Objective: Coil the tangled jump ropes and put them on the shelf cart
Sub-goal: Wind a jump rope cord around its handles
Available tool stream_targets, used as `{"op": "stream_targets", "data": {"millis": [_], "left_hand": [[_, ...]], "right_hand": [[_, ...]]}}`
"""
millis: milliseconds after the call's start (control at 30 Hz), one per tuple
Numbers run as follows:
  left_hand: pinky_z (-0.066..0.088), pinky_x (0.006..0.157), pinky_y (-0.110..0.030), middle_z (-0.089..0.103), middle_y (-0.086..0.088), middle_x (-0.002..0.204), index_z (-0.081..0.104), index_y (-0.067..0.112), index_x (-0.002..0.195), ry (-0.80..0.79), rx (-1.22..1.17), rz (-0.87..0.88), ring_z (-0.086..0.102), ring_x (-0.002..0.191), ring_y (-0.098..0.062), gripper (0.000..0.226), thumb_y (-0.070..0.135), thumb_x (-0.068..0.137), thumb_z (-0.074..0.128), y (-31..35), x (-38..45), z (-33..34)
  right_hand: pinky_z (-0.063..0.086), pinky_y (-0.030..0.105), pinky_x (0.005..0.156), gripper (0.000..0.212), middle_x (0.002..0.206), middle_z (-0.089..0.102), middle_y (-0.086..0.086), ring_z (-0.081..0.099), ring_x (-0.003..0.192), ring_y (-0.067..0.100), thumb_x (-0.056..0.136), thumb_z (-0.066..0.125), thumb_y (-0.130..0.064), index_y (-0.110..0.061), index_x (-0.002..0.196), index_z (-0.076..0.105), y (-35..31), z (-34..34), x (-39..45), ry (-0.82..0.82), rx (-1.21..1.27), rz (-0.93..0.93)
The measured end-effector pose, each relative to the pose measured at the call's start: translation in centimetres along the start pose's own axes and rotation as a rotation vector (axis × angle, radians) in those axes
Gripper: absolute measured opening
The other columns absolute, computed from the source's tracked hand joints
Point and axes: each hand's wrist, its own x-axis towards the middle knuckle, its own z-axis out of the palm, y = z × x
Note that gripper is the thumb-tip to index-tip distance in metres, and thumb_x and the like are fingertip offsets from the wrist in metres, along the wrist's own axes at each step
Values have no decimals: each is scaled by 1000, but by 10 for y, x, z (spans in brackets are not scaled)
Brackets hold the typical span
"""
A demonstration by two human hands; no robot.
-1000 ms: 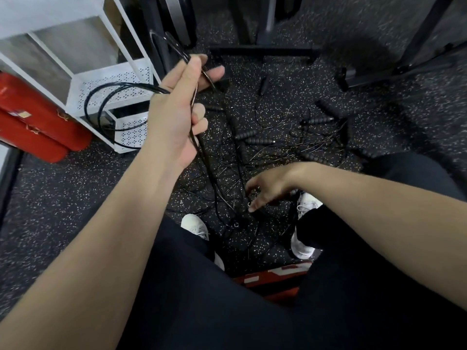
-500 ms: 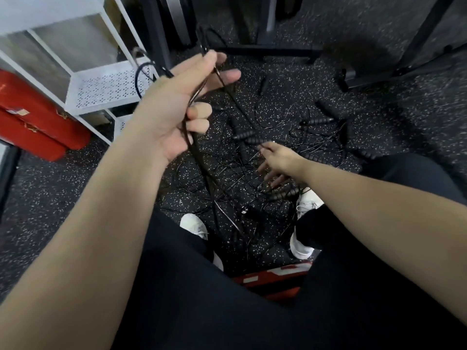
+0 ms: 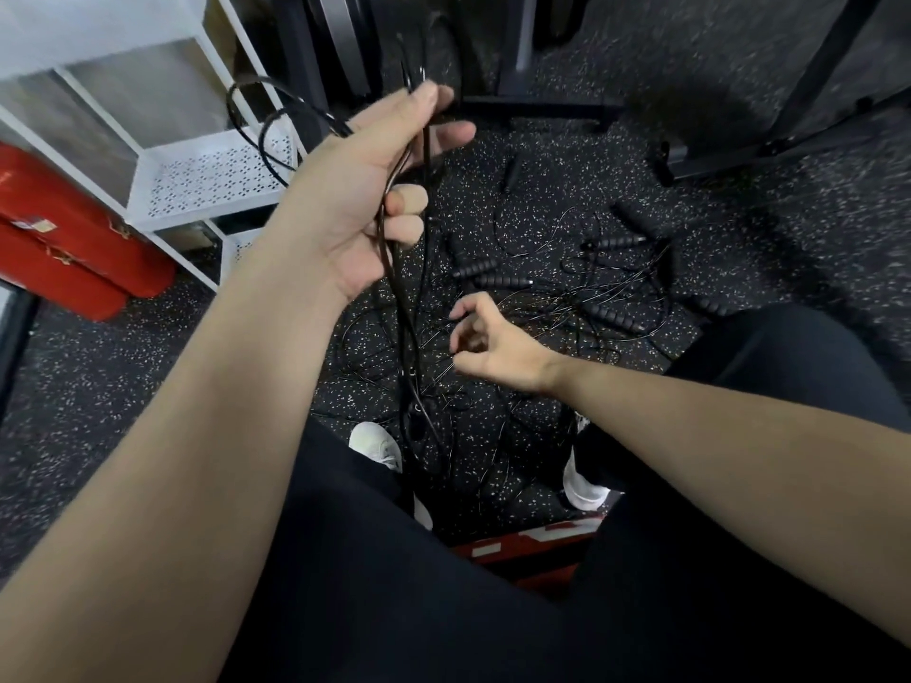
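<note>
Gripping a black jump rope (image 3: 394,268) raised over the floor (image 3: 813,229), the left hand (image 3: 365,199) curls around its strands. Below, the right hand (image 3: 485,345) hovers with loosely curled fingers above the tangled ropes (image 3: 567,308), near the white shelf cart (image 3: 207,179).

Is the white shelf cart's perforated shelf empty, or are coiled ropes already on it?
Empty where visible: the perforated shelf shows bare white metal. The rope loops stay in the left hand, passing in front of the shelf.

Left hand (image 3: 365,189) raised, palm up, fingers curled round black cords; right hand (image 3: 485,345) lower, fingers loosely curled.
</note>
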Motion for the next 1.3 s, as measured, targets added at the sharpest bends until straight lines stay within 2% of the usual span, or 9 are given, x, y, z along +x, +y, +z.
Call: {"op": "stream_targets", "data": {"millis": [133, 233, 300, 433, 700, 1000, 1133, 1233, 1300], "left_hand": [[20, 35, -13, 75, 4, 99, 69, 25, 103, 11, 38, -23, 29, 43, 0, 13, 34, 104, 59, -9, 5, -4], [21, 35, -14, 75, 2, 98, 70, 24, 104, 21, 54, -42, 30, 46, -2, 14, 33, 103, 60, -18, 9, -6], [23, 34, -15, 74, 2, 96, 72, 23, 105, 52, 71, -51, 32, 47, -3, 14, 32, 102, 62, -24, 12, -8], [20, 40, -16, 71, 8, 83, 73, 25, 104, 116, 118, -63, 37, 49, -4, 13, 34, 100, 65, -35, 18, -14], [19, 38, -15, 70, 7, 83, 75, 26, 102, 247, 90, -61, 56, 53, -6, 12, 35, 99, 67, -38, 23, -23], [25, 39, -17, 72, 3, 88, 68, 15, 106, 411, 228, -186, 49, 52, -5, 51, 64, 95, 56, -73, 39, -50], [58, 75, -31, 64, -5, 107, 58, 6, 131, 412, 396, -333, 61, 79, -15, 80, 75, 89, 56, -91, 47, -61], [31, 121, -55, 18, -11, 170, 3, 18, 165, 405, 522, -428, 33, 149, -35, 104, 63, 93, 62, -106, 46, -61], [23, 125, -50, 9, -8, 171, 4, 18, 165, 492, 606, -269, 28, 152, -28, 90, 44, 100, 61, -108, 38, -49]], "right_hand": [[46, 23, 89, 61, 137, 46, 0, 52, 116, 13, 93, 62, -46, -34, 142, 29, -30, -1, -2, 160, 109, -142], [35, 33, 110, 55, 152, 46, -11, 46, 137, 11, 89, 44, -70, -56, 141, 33, -49, -6, -4, 105, 195, -158], [42, 33, 105, 46, 125, 68, -17, 60, 117, 3, 93, 39, -71, -53, 134, 46, -51, -7, -8, 16, 102, -162], [39, 14, 52, 26, 74, 69, -6, 50, 53, 3, 103, 56, -40, -19, 97, 70, -56, -5, -12, -5, -18, -136], [51, 37, 84, 73, 56, 54, 1, 55, 60, 17, 100, 32, -68, -10, 68, 62, -62, -21, -19, -66, -60, -53], [21, 31, 50, 55, 52, 30, -6, 23, 49, 16, 106, 37, -52, -24, 59, 33, -90, -40, -22, 144, 239, 25], [8, 28, 48, 50, 52, 19, -7, 10, 50, 16, 106, 42, -48, -25, 66, 22, -102, -48, -24, 98, 519, 5], [9, 24, 43, 50, 52, 18, -8, 10, 47, 12, 106, 46, -42, -28, 63, 25, -110, -55, -28, 114, 701, -35], [9, 22, 40, 51, 53, 16, -9, 10, 46, 9, 106, 46, -43, -28, 61, 25, -113, -59, -30, 143, 831, -57]]}}
